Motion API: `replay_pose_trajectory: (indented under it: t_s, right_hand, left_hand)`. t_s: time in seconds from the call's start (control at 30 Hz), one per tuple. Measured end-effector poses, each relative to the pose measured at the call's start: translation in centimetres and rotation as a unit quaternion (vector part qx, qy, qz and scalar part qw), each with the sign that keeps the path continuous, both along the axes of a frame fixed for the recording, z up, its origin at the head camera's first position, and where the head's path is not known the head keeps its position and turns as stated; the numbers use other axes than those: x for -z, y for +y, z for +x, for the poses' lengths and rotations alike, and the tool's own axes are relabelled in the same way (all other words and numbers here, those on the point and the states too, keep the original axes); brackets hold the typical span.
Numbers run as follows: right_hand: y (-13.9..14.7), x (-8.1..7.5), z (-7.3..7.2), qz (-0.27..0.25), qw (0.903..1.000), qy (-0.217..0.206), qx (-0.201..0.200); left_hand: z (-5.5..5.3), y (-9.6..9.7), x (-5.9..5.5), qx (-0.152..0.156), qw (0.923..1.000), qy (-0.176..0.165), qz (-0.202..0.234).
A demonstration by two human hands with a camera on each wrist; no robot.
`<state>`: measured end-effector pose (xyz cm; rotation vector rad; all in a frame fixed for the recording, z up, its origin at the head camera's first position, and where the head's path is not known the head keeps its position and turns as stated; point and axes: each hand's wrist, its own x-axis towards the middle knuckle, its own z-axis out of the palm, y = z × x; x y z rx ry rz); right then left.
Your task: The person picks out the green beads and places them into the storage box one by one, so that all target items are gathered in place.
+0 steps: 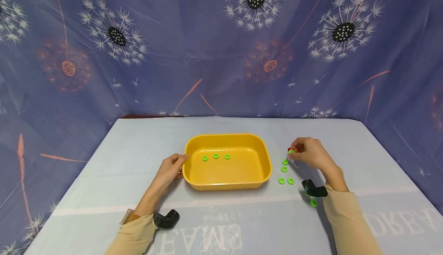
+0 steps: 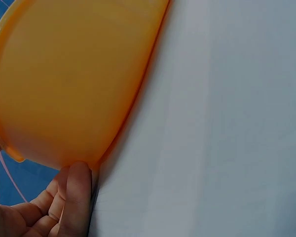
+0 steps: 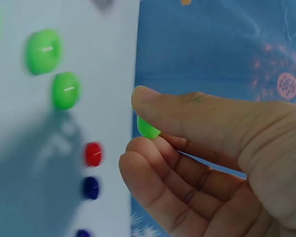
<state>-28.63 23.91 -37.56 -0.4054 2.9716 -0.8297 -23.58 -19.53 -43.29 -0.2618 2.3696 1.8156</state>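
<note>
At left, the left hand (image 1: pixel 170 167) grips the yellow basin (image 1: pixel 225 174) by its left end; at right, the right hand (image 1: pixel 309 153) pinches a green ring (image 3: pixel 146 128).

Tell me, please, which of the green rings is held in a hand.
It is the green ring pinched by the right hand; the other visible rings lie in the yellow tray or on the table.
</note>
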Motion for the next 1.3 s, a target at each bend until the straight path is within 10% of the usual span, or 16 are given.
replay_pose_trajectory:
  t_s: [0.57,1.3]
  right_hand:
    - [-10.6,-6.5,-2.8,0.031,0.9855,0.05,-0.159]
    - [-16.9,-3.5,-3.4,0.11,0.9627,0.036,-0.245]
  left_hand:
    - [0.2,0.1,-0.1,-0.005,1.0,-0.001,-0.001]
    - [0.1,0.3,0.0,-0.013,0.9999,0.002,0.005]
